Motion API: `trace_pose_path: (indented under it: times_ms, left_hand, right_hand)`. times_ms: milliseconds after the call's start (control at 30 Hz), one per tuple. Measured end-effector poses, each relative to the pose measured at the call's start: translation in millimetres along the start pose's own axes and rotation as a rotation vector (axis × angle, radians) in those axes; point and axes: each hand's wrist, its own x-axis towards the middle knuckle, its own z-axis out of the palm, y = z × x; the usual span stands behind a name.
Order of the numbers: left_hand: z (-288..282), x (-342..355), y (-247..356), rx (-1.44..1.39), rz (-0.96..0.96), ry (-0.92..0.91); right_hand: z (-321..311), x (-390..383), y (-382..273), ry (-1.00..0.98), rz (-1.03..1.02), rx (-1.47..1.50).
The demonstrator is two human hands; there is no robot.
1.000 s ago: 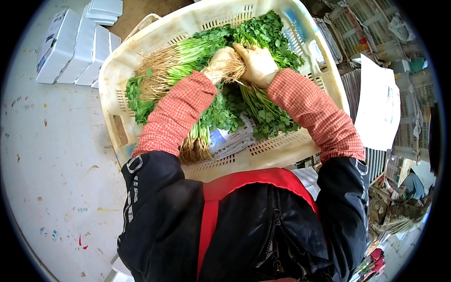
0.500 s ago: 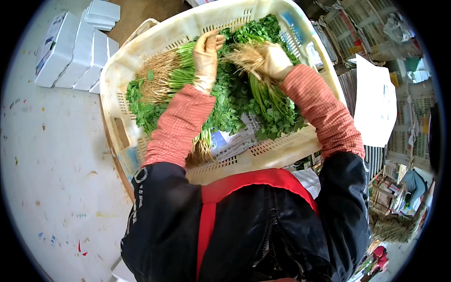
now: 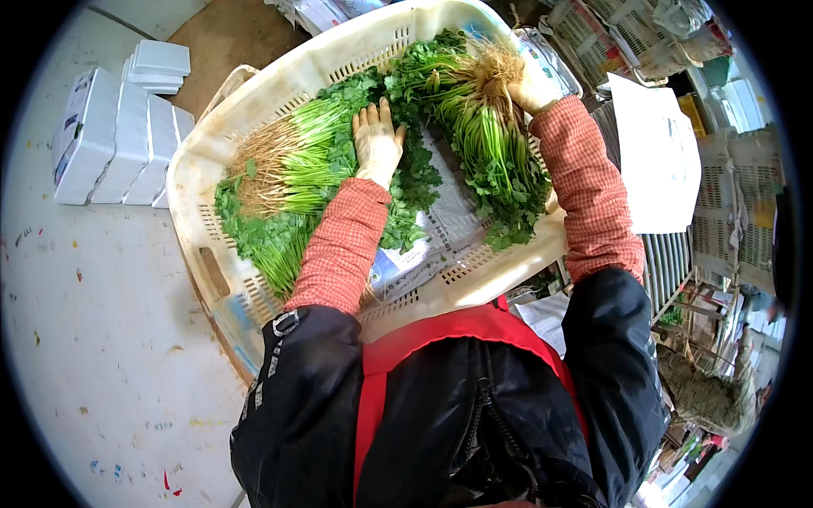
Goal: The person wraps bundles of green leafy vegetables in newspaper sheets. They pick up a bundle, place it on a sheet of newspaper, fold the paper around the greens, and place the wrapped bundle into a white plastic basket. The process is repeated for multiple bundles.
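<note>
A pale plastic crate (image 3: 322,85) lined with printed sheets holds bunches of coriander with roots on. My left hand (image 3: 378,146), in a pale glove, lies over the leafy middle of the left coriander (image 3: 309,152), fingers apart and nothing held. At the crate's right wall my right hand (image 3: 535,86), also gloved, is closed at the rooty end of another coriander bunch (image 3: 501,144). Its tan roots partly hide those fingers. The leaves of this bunch hang toward me, beside the bare part of the liner sheet (image 3: 453,216).
White foam boxes (image 3: 127,140) are stacked left of the crate on a pale, paint-flecked surface (image 3: 110,313). A large white paper sheet (image 3: 652,161) stands beyond my right forearm. More slotted crates (image 3: 720,212) line the right side.
My right hand has shifted right with the coriander roots, toward the crate wall. My left hand has turned flat and come down onto the leaves. More of the liner sheet shows between the bunches.
</note>
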Motion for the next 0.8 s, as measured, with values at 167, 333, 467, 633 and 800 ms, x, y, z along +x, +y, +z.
trace_pose_path:
  times_ms: [167,333,467,633,800]
  left_hand:
    - [2.7,-3.8,-1.6,0.223,0.060,-0.097]
    - [-14.4,10.3,18.8,0.223,0.045,-0.267]
    - [-35.1,5.2,6.2,0.204,0.138,-0.013]
    - [-45.0,25.8,-39.5,-0.550,-0.257,0.162]
    - [-222.5,60.5,223.4,-1.240,0.552,0.173]
  right_hand:
    - [-18.0,-0.1,-16.7,0.127,-0.083,0.488]
    - [-94.7,-47.5,-59.6,0.347,-0.358,0.675]
    - [-141.2,-100.9,-111.2,0.416,-0.580,0.620]
    - [-192.9,-217.1,-119.9,0.482,-0.701,0.526]
    - [-209.9,-355.0,-84.6,0.545,-0.676,0.441]
